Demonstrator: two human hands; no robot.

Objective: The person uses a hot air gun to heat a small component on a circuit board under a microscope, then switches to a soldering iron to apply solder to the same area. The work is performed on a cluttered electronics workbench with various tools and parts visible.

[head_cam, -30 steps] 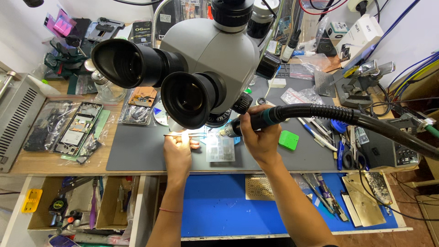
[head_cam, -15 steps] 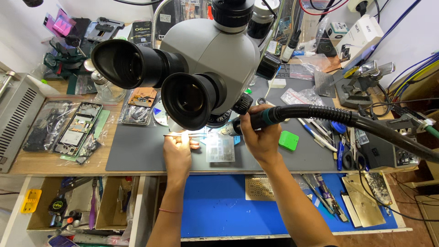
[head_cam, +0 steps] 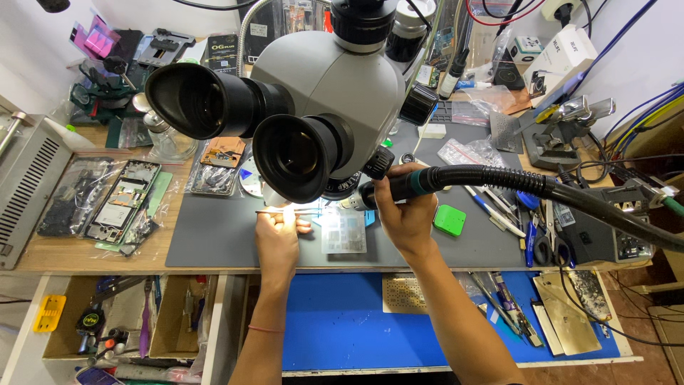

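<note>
A large grey stereo microscope (head_cam: 313, 93) fills the upper middle of the head view and hides part of the work spot. Under it my left hand (head_cam: 279, 232) pinches thin tweezers (head_cam: 274, 212) in the bright light. My right hand (head_cam: 402, 207) grips a black hot-air wand (head_cam: 399, 187) whose thick black hose (head_cam: 556, 192) runs off to the right. The wand's nozzle points left at the lit spot. A small pale stencil plate (head_cam: 343, 235) lies on the grey mat (head_cam: 214, 235) between my hands.
An opened phone (head_cam: 117, 203) and bagged parts lie at the left. A green square pad (head_cam: 449, 219), pens, scissors and tweezers sit at the right. A blue mat (head_cam: 342, 321) covers the pulled-out shelf below. An open drawer of tools (head_cam: 107, 324) is at the lower left.
</note>
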